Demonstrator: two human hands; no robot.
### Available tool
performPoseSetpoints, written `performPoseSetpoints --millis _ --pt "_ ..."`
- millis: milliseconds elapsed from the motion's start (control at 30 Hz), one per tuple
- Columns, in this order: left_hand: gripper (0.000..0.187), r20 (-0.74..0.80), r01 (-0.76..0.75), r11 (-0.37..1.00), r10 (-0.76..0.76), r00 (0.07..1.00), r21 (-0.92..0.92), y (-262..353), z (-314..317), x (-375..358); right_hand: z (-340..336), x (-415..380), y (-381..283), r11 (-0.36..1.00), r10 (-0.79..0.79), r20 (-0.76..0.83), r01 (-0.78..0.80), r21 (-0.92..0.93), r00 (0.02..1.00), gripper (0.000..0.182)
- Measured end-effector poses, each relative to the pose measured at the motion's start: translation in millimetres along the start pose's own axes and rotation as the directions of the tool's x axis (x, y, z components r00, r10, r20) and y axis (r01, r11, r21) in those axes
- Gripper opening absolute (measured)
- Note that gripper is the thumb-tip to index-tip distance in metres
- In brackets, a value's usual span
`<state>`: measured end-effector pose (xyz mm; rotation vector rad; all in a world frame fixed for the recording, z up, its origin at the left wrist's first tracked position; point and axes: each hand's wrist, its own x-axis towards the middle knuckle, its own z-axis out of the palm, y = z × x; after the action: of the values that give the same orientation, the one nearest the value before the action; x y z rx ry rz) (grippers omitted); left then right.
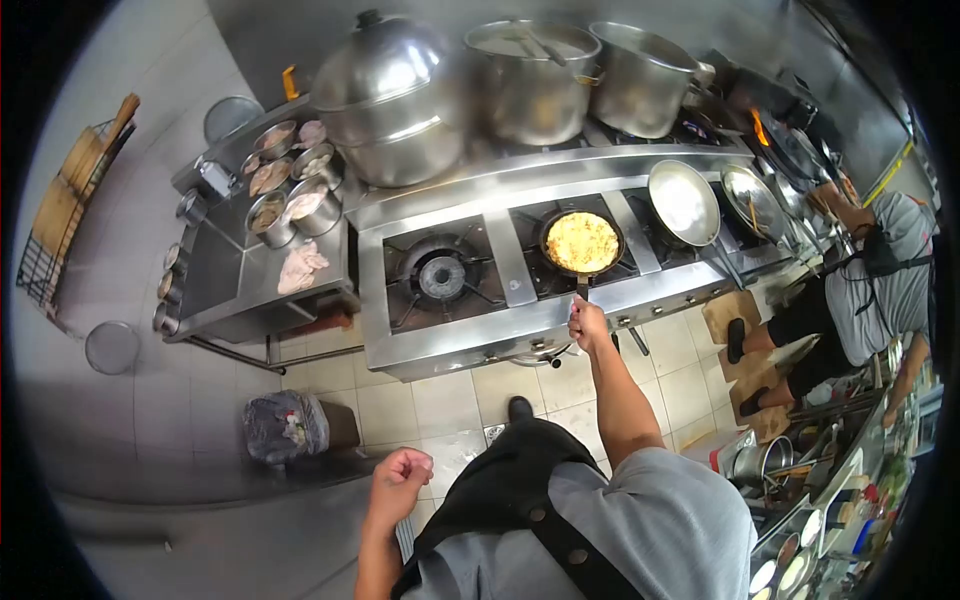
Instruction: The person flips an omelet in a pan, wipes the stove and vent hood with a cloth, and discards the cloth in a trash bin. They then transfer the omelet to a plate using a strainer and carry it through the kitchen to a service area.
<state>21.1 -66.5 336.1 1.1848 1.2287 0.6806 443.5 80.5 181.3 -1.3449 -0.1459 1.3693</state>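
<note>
My right hand (pixel 588 322) is wrapped round the handle of a dark frying pan (pixel 583 272), which sits on a stove burner. Inside the pan lies a round, yellow, omelette-like food (pixel 582 242) with browned patches, filling most of its base. My left hand (pixel 402 482) hovers low in front of my body with its fingers curled in. Nothing shows in its grasp, and it touches none of the cookware.
The steel stove (pixel 540 322) has a bare burner (pixel 441 277) at left and a light frying pan (pixel 684 204) at right. Large pots (pixel 530 85) stand behind. Metal bowls (pixel 270 222) line the left counter. A lined bin (pixel 287 428) stands below. A co-worker (pixel 870 285) works at right.
</note>
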Motion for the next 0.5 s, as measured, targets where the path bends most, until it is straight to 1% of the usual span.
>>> performPoseSetpoints --millis 33,67,100,167,233,300,333,367,433,500 --pt "0.007 0.009 0.004 1.000 -0.004 1.000 0.007 -1 7 8 -11 10 -4 0.999 0.005 0.018 -0.005 0.043 1.000 0.031" --pt "0.008 0.054 0.023 0.999 -0.025 0.998 0.038 -3 14 16 -23 20 -8 0.996 0.030 0.055 -0.034 0.077 0.998 0.029" --pt "0.008 0.095 0.043 0.997 -0.050 0.994 0.070 -6 22 23 -35 29 -9 0.996 0.037 0.049 -0.041 0.085 0.998 0.029" --pt "0.009 0.130 0.068 0.996 -0.076 0.989 0.065 -11 40 42 -56 41 -14 0.995 0.073 0.133 -0.081 0.054 0.988 0.028" --pt "0.010 0.160 0.081 0.995 -0.089 0.983 0.056 -2 59 67 -58 39 -27 0.993 0.102 0.139 -0.108 0.038 0.985 0.026" --pt "0.010 0.212 0.122 0.974 -0.162 0.964 0.188 6 79 87 -56 34 -29 0.988 0.151 0.090 -0.151 -0.007 0.984 0.027" --pt "0.011 0.242 0.123 0.969 -0.175 0.954 0.215 10 89 98 -58 34 -30 0.983 0.180 0.114 -0.181 -0.004 0.977 0.025" --pt "0.011 0.241 0.131 0.968 -0.182 0.953 0.214 14 98 109 -60 34 -31 0.982 0.188 0.112 -0.188 -0.005 0.976 0.025" --pt "0.015 0.304 0.041 0.956 -0.133 0.943 0.290 22 116 128 -64 29 -31 0.989 0.143 0.182 -0.146 0.003 0.973 0.025" --pt "0.015 0.315 0.018 0.953 -0.118 0.942 0.303 36 131 146 -71 30 -32 0.988 0.147 0.172 -0.151 0.011 0.974 0.024"
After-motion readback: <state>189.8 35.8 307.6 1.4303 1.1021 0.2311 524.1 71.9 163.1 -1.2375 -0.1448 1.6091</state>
